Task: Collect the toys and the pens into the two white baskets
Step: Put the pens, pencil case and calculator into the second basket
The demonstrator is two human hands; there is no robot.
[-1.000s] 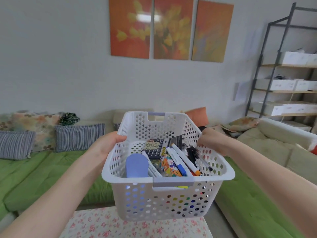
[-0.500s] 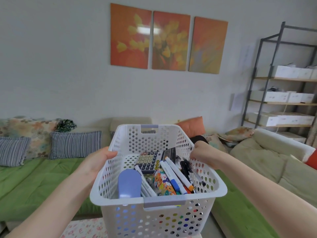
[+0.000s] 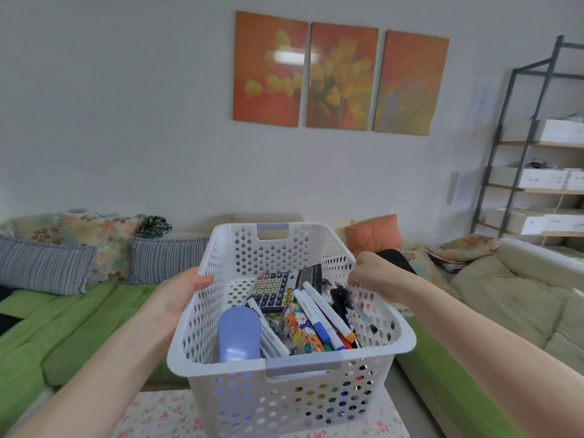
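**Basket Sinking in View While Held**

Since a second ago, the basket (image 3: 290,368) is sitting lower in view, and more wall is showing above it. Both hands are gripping its rim: the left hand (image 3: 181,295) is clasping the left side, the right hand (image 3: 368,270) is closing on the right side. White and perforated with grey handles, the basket is being held above a floral surface (image 3: 164,418). Inside are lying a calculator (image 3: 275,290), pens (image 3: 325,314), a blue case (image 3: 238,335) and a patterned toy (image 3: 301,328).
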